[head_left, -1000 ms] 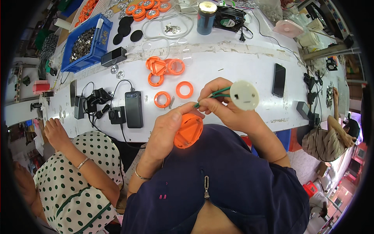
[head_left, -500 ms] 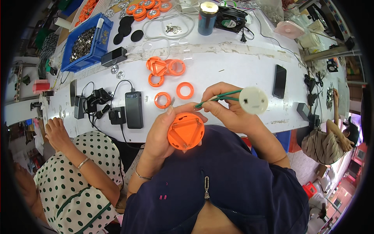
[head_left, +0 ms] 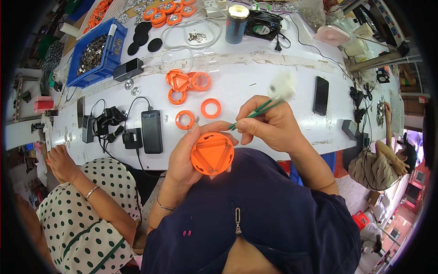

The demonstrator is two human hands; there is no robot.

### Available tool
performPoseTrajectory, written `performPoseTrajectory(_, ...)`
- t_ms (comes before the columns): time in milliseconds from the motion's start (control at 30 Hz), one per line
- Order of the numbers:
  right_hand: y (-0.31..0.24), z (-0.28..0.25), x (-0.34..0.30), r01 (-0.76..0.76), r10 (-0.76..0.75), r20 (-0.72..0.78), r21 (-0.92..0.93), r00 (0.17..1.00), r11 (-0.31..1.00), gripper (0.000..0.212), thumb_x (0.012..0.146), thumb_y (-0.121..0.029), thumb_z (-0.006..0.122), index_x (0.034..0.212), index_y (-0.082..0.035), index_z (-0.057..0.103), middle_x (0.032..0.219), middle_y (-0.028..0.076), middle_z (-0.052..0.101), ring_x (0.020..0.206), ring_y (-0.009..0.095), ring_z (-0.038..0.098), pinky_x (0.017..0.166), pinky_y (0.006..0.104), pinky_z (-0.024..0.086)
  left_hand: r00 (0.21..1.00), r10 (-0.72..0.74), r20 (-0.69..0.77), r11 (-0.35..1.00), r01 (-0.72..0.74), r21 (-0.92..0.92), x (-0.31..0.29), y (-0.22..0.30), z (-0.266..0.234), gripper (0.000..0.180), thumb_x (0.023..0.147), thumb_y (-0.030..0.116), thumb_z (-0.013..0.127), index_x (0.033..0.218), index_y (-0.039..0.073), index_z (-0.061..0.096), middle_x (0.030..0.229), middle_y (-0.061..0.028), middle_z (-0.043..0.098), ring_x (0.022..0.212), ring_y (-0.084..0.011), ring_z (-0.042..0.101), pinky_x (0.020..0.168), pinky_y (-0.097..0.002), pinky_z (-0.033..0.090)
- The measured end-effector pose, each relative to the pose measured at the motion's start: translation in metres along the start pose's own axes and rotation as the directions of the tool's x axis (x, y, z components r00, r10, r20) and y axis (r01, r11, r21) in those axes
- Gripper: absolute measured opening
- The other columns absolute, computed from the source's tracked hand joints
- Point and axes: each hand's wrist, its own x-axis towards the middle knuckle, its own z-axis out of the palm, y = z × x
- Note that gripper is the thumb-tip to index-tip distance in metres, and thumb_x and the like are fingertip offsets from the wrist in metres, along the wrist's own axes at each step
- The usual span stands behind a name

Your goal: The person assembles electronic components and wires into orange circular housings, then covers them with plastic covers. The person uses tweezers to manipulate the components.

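Looking down at the centre of the frame, we are seeing the left hand (head_left: 185,153) cupping a round orange housing (head_left: 212,153) with a raised triangular inset, fingers curled around its left rim and thumb side pressing it from above. The housing is sitting just below the near edge of the white bench (head_left: 255,89), over the dark blue garment. The right hand (head_left: 269,125), right of centre, is pinching a thin green tool (head_left: 255,112) between thumb and fingertips; the remaining fingers are folded in. We are noting the tool's lower tip lying close to the upper right rim of the housing; whether it is touching we cannot tell. The tool's upper end is carrying a blurred white disc (head_left: 283,86) above the hand.

On the bench just above the left hand we are recording two loose orange rings (head_left: 185,119), with a cluster of orange parts (head_left: 187,81) further up. A black power bank (head_left: 152,131) is lying left of the rings, a black phone (head_left: 321,95) well to the right, and a blue bin (head_left: 98,52) of metal pieces at upper left. In the lower left of the frame, another person's hand (head_left: 61,162) is resting beside a polka-dot sleeve.
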Motion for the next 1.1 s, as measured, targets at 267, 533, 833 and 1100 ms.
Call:
performPoseTrajectory(267, 0.011, 0.000, 0.005, 0.088, -0.086, -0.037, 0.034, 0.996, 0.996, 0.009, 0.085, -0.003, 0.065, 0.089, 0.003, 0.061, 0.072, 0.007, 0.062, 0.063, 0.012, 0.063, 0.055, 0.0238, 0.053, 1.000, -0.004, 0.017, 0.999, 0.004, 0.032, 0.000, -0.002, -0.001, 0.057, 0.100, 0.038, 0.023, 0.128, -0.006, 0.045, 0.109, -0.0271, 0.058, 0.085, -0.0324, 0.065, 0.067, -0.0407, 0.057)
performPoseTrajectory(533, 0.012, -0.002, 0.003, 0.114, -0.119, 0.050, 0.100, 0.992, 0.988, 0.010, 0.089, -0.008, 0.062, 0.093, 0.000, 0.061, 0.077, 0.005, 0.063, 0.067, 0.008, 0.060, 0.057, 0.0218, 0.050, 0.997, 0.050, 0.061, 0.996, -0.045, -0.074, 0.000, -0.006, -0.004, 0.056, 0.100, 0.038, 0.023, 0.126, -0.006, 0.047, 0.110, -0.0276, 0.057, 0.088, -0.0344, 0.064, 0.067, -0.0428, 0.057)
performPoseTrajectory(833, 0.001, 0.003, -0.003, 0.255, -0.262, -0.042, -0.116, 0.964, 0.960, 0.005, 0.088, -0.003, 0.058, 0.092, 0.000, 0.056, 0.082, 0.008, 0.063, 0.066, 0.010, 0.059, 0.058, 0.0225, 0.050, 1.000, 0.018, 0.025, 1.000, -0.017, -0.023, 0.005, 0.001, -0.001, 0.057, 0.101, 0.039, 0.020, 0.118, -0.006, 0.050, 0.104, -0.0261, 0.059, 0.080, -0.0323, 0.065, 0.063, -0.0408, 0.057)
performPoseTrajectory(1100, -0.015, 0.011, -0.018, 0.463, -0.428, 0.176, -0.294, 0.886, 0.837, 0.012, 0.076, -0.002, 0.071, 0.082, 0.000, 0.062, 0.078, 0.011, 0.063, 0.070, 0.019, 0.061, 0.060, 0.0296, 0.048, 0.993, 0.118, -0.010, 0.993, -0.118, 0.006, 0.007, 0.003, 0.006, 0.061, 0.099, 0.043, 0.020, 0.113, -0.007, 0.051, 0.103, -0.0237, 0.060, 0.073, -0.0301, 0.065, 0.060, -0.0375, 0.056)
